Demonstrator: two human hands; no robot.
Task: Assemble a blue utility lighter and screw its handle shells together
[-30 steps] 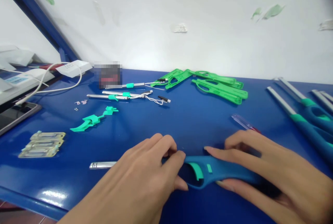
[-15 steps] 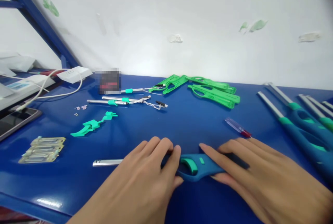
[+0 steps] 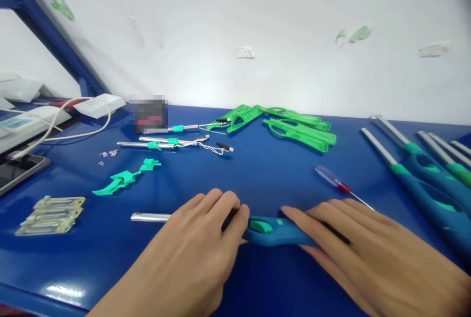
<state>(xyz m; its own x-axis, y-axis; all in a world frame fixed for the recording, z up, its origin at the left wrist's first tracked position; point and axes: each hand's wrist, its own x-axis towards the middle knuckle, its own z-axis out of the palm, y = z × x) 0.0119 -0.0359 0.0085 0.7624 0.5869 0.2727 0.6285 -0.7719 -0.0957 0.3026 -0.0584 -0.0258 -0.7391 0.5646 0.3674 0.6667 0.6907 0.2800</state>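
A long-necked lighter (image 3: 275, 232) with a blue body, a green trigger and a metal tube lies crosswise between my two hands, close to the table's front. My left hand (image 3: 198, 243) is closed around the part where the tube meets the body; the tube sticks out to the left. With thumb and fingers, my right hand (image 3: 353, 243) grips the handle end, which it mostly hides. Just beyond the right hand lies a screwdriver (image 3: 333, 179) with a clear and red handle.
Several blue lighters (image 3: 429, 194) lie at the right. Green shell halves (image 3: 300, 133) and metal tubes with wires (image 3: 165, 143) lie at the back. Green plastic pieces (image 3: 125, 178), clear fuel tanks (image 3: 53, 215) and a phone (image 3: 22, 172) are on the left.
The lighter has rolled between my hands, so its trigger opening shows narrower. Both hands keep their hold. The view has shifted slightly, and more of the screwdriver's shaft shows.
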